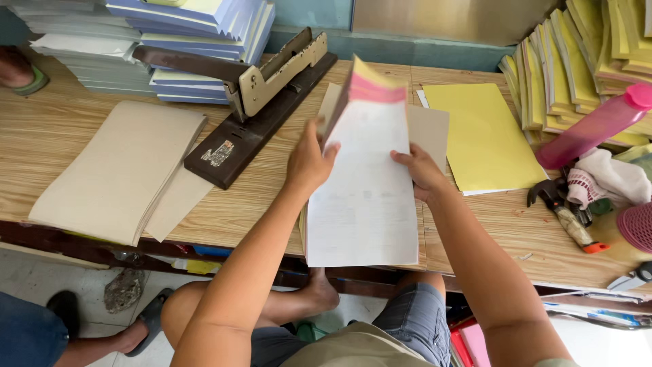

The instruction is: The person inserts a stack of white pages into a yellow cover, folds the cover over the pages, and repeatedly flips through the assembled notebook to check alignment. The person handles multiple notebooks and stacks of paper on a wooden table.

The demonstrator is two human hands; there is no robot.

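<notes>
Both hands grip a paper stack (363, 183) at mid-frame, standing on the surface (272, 183); left hand (309, 160) fingers clamp its left edge, right hand (421, 170) its right; looks like squaring sheets; heavy-duty stapler (261, 102) upper left probably next, so edges need aligning.

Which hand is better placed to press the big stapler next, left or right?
Probably the left hand. It grips the paper stack on the side nearest the stapler; the right hand holds the far edge, away from it.
</notes>
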